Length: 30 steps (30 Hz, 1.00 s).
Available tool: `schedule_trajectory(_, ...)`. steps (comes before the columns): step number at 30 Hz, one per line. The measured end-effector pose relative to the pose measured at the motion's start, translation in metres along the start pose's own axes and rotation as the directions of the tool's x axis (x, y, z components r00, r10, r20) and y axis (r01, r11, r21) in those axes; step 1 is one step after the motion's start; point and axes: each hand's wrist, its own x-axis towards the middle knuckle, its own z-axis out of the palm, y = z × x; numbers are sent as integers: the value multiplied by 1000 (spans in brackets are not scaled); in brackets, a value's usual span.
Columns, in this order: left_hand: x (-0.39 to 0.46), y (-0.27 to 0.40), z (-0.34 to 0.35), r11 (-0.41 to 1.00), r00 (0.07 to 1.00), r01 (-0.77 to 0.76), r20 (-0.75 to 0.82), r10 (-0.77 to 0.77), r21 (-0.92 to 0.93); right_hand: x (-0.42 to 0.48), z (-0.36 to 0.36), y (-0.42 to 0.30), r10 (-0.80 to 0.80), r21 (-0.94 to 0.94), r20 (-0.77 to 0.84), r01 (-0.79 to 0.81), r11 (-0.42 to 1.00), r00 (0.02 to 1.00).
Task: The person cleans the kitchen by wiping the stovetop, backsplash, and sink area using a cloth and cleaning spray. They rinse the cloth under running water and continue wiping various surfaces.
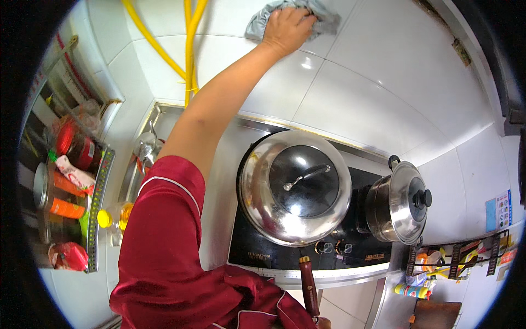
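Observation:
My left hand [289,28] presses a bunched grey cloth [259,22] against the white tiled wall [370,78], high above the cooktop. The cloth's right end looks blurred. Of my right hand [324,323] only a small part shows at the bottom edge, beside the end of the wok's wooden handle [308,283]; its grip is hidden. A wok under a domed steel lid [254,197] with a dark glass centre stands on the black two-burner cooktop [283,258]. To its right is a lidded steel pot [376,209].
Yellow hoses [190,53] run down the wall behind my forearm. On the left, a rack [100,209] holds jars and packets, near an oil bottle with a yellow cap [105,218]. At right hangs a black wire rack [454,259] above a yellow bottle [411,290].

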Motion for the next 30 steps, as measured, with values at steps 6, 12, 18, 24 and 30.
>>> schedule_trajectory(6, -148, 5, 13, 980, 874, -198, 449, 187, -22, 13, -24, 109, 146, 28, 37, -147, 989, 989)
schedule_trajectory(12, -267, 18, -5, 830, 493, -329, 668, 557, -450, 10, 37, 66, 114, 97, 34, -117, 988, 993)
schedule_trajectory(18, -236, 7, -25, 809, 361, -428, 744, 562, -404, -5, 34, 12, 93, 57, 2, -93, 994, 996)
schedule_trajectory(24, -85, -49, -30, 970, 934, -180, 338, 117, 161, 0, 32, -13, 74, 12, 27, -75, 997, 997)
schedule_trajectory(30, 20, -68, -25, 801, 837, 495, 64, -544, 336, 8, 21, -8, 67, 16, 29, -67, 998, 997)
